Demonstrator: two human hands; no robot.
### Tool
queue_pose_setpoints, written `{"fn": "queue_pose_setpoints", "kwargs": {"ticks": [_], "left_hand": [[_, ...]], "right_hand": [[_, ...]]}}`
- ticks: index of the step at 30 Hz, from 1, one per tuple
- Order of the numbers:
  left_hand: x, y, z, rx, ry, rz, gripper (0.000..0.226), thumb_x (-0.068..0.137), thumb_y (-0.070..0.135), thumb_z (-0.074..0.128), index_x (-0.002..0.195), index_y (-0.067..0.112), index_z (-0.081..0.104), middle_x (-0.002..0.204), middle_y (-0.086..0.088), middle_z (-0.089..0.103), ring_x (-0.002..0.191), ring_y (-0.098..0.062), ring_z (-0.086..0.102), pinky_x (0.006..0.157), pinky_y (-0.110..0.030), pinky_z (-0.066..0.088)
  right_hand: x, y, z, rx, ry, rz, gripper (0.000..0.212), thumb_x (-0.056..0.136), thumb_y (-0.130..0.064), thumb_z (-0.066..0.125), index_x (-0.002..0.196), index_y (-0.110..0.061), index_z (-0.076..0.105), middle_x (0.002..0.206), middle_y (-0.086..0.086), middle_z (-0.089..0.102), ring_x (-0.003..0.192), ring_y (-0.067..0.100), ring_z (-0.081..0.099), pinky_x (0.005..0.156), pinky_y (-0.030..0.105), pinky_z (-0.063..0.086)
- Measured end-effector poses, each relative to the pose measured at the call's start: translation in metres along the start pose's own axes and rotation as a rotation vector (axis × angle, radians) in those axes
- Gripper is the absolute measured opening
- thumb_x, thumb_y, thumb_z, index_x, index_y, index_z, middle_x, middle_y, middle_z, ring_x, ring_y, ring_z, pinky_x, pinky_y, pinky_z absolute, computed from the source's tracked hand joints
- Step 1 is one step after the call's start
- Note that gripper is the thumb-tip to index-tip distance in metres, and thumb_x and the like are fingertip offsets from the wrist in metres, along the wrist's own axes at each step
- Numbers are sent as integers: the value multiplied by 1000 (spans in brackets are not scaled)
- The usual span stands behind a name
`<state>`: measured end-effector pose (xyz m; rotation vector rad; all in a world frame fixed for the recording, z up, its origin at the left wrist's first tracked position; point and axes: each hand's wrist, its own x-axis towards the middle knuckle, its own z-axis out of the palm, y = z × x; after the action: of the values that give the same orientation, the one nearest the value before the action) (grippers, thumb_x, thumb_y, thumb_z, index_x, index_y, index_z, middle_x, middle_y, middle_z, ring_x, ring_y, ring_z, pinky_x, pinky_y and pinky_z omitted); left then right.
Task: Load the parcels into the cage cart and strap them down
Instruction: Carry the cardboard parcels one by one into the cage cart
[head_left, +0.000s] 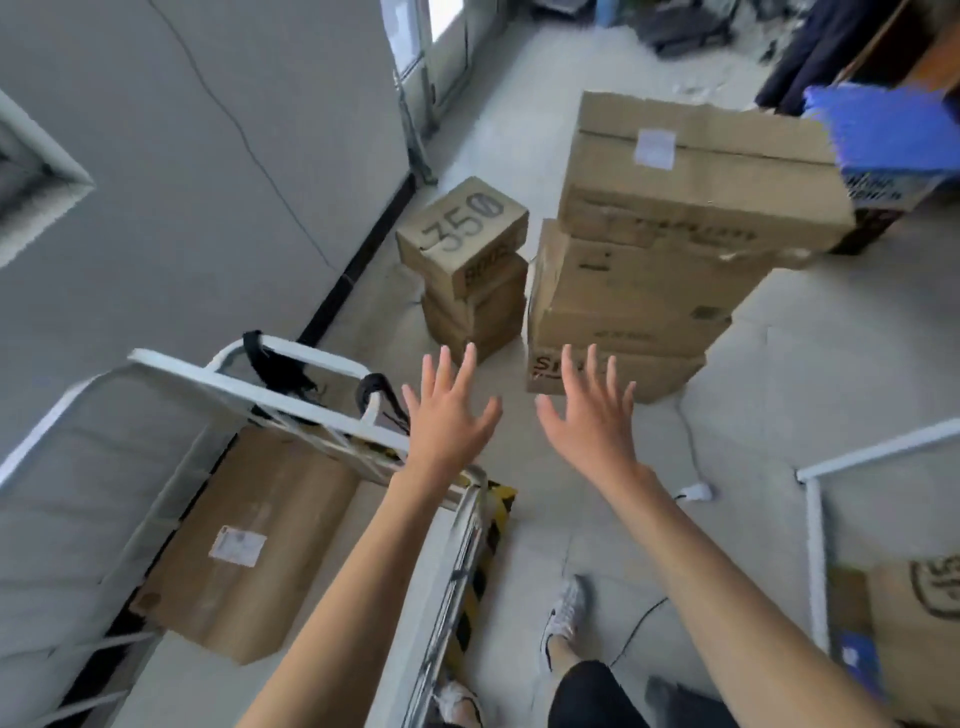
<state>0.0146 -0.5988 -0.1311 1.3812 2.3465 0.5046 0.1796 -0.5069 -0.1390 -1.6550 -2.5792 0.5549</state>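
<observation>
Parcels are seen in three places, all on or near the cage cart (249, 382), which is the largest thing and fills the lower left of the frame with its white tube frame. A tall stack of cartons (649, 249) is stood on the floor (779, 389) right of centre, and its top carton overhangs those beneath. A flat carton (244, 530) with a white label is laid inside the cart at lower left. A short stack of shoe boxes (467, 270), the top one marked "350", is set just left of the tall stack, with a narrow gap between them.

Both hands are held out at the middle of the frame. The left hand (449, 421) is seen over the cart's near rail, and the right hand (592, 415) is seen against the tall stack's lowest carton. The grip of each is wide open, fingers spread, and nothing is held.

Black straps (275, 364) are hung over the cart's top rail. A white trainer (563, 613) is seen at bottom centre. A white plug (696, 491) is lying on the floor beside the right forearm.
</observation>
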Motion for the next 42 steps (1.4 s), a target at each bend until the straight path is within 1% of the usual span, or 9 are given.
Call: {"fn": "queue_pose_setpoints", "kwargs": {"ticks": [3, 10, 17, 25, 28, 32, 36, 39, 42], "left_hand": [[32, 66, 16, 5, 5, 104, 74, 100, 53, 45, 162, 30, 11, 169, -7, 8, 156, -29, -4, 121, -61, 3], [95, 179, 61, -18, -15, 203, 76, 99, 52, 48, 161, 34, 9, 169, -6, 9, 156, -26, -3, 121, -60, 2], [175, 233, 85, 23, -44, 259, 77, 98, 52, 50, 161, 33, 10, 169, -5, 10, 156, -25, -3, 122, -59, 3], [333, 285, 95, 8, -41, 270, 77, 99, 55, 47, 161, 28, 11, 169, -5, 11, 156, -28, 1, 122, -60, 4], [384, 300, 103, 17, -56, 277, 76, 99, 56, 45, 161, 28, 11, 169, -6, 11, 156, -29, 1, 122, -61, 4], [442, 301, 109, 136, -64, 194, 76, 98, 51, 50, 160, 26, 15, 168, -12, 14, 155, -34, 1, 121, -63, 6], [491, 291, 110, 216, -63, 108, 80, 96, 49, 55, 161, 25, 15, 167, -17, 12, 154, -38, -1, 120, -65, 6], [522, 282, 112, 246, -78, 19, 84, 96, 57, 52, 161, 22, 14, 167, -20, 9, 154, -39, -3, 119, -67, 5], [552, 276, 108, 240, -81, -138, 97, 90, 73, 47, 161, 17, 12, 167, -21, 6, 154, -38, -2, 117, -66, 7]], "right_hand": [[15, 63, -36, 70, 65, 94, 74, 99, -53, 37, 160, -24, 5, 168, 12, 1, 153, 37, -1, 119, 63, 3], [52, 177, -98, 167, 141, 225, 75, 101, -51, 38, 161, -23, 2, 168, 13, -3, 154, 33, -2, 120, 57, 1], [115, 236, -132, 205, 151, 292, 74, 102, -46, 40, 160, -19, 4, 167, 15, 0, 154, 33, 2, 122, 57, 7], [233, 289, -157, 196, 162, 370, 75, 99, -41, 47, 160, -19, 9, 166, 17, 7, 153, 33, 9, 122, 52, 16], [274, 303, -167, 188, 160, 402, 76, 98, -42, 48, 160, -21, 8, 167, 15, 6, 153, 33, 10, 123, 49, 15], [318, 326, -177, 216, 168, 480, 76, 97, -35, 50, 160, -22, 10, 167, 12, 6, 153, 31, 10, 122, 50, 17], [359, 355, -182, 193, 137, 530, 77, 98, -39, 51, 160, -20, 9, 167, 12, 6, 154, 30, 6, 122, 50, 15], [390, 383, -186, 182, 99, 562, 78, 97, -40, 52, 160, -19, 11, 167, 13, 8, 153, 32, 8, 122, 51, 15], [426, 408, -191, 179, 75, 563, 80, 95, -43, 54, 159, -17, 13, 166, 13, 11, 151, 33, 13, 120, 50, 19]]}}
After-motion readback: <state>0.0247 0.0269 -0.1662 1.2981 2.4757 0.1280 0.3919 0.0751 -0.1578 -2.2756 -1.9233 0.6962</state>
